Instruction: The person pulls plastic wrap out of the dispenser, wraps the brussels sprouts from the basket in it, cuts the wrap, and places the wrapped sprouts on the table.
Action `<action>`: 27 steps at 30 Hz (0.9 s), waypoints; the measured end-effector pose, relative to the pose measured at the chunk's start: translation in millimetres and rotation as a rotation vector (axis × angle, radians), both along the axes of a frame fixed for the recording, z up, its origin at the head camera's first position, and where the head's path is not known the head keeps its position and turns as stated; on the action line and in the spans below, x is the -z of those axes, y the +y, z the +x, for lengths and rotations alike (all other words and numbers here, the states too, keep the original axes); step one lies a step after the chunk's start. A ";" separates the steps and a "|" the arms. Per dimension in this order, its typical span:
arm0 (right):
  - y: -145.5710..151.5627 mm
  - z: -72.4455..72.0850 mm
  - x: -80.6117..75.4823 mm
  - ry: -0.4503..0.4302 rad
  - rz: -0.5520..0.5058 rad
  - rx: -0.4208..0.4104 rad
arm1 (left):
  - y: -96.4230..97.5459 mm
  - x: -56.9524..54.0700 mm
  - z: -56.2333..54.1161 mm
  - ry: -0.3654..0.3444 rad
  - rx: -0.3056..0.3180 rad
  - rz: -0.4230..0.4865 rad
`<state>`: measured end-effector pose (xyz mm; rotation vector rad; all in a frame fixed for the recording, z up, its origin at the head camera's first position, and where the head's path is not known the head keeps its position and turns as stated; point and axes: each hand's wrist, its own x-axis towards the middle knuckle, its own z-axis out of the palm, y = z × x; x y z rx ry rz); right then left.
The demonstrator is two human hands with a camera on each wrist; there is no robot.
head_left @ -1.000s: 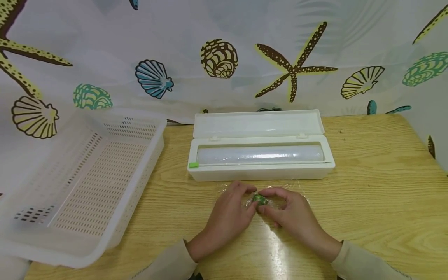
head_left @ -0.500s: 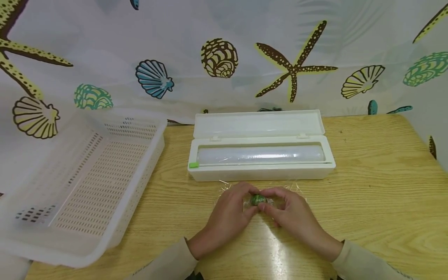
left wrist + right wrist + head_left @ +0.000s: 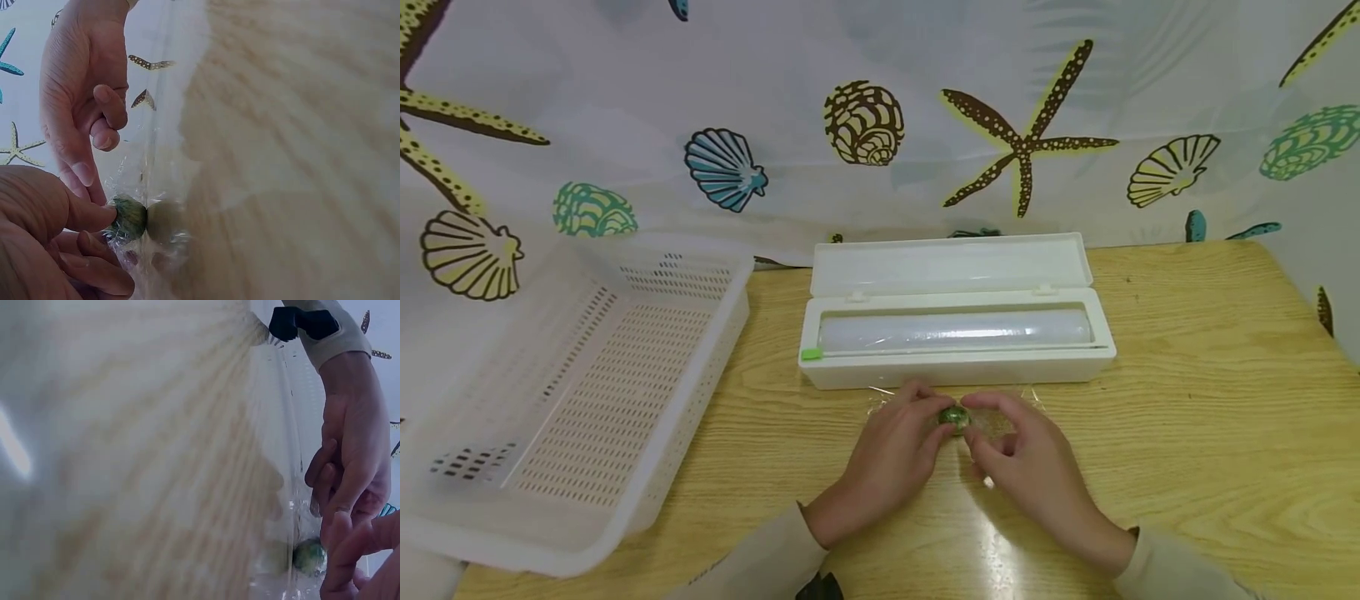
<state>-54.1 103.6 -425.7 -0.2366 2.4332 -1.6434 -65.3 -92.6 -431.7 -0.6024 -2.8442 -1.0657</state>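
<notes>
A small, round, mottled green ball (image 3: 955, 419) lies in a sheet of clear cling film (image 3: 1007, 417) on the table. My left hand (image 3: 895, 446) pinches the ball through the film from the left; in the left wrist view its thumb (image 3: 94, 215) presses on the ball's side. Just to the right, my right hand (image 3: 1037, 467) has thumb and index finger spread apart, their tips right at the ball's edge. Its remaining fingers are loosely bent beneath. The right wrist view shows the ball (image 3: 309, 556) partly hidden by fingers.
Right behind the hands is a white dispenser box (image 3: 958, 371), lid (image 3: 951, 267) raised, holding a roll of film (image 3: 955, 329) and a green slider (image 3: 811, 354). A white perforated basket (image 3: 700, 400) stands on the left. A shell-patterned cloth (image 3: 805, 75) hangs behind the wooden table (image 3: 1210, 400).
The ball has shifted slightly back, toward the box. My right thumb and index finger have moved off it a little and spread wider, while my left hand keeps its pinch.
</notes>
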 end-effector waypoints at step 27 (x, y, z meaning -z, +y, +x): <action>-2.6 -8.7 5.0 0.121 -0.059 -0.176 | -11.5 -17.1 5.2 -0.099 -0.045 -0.117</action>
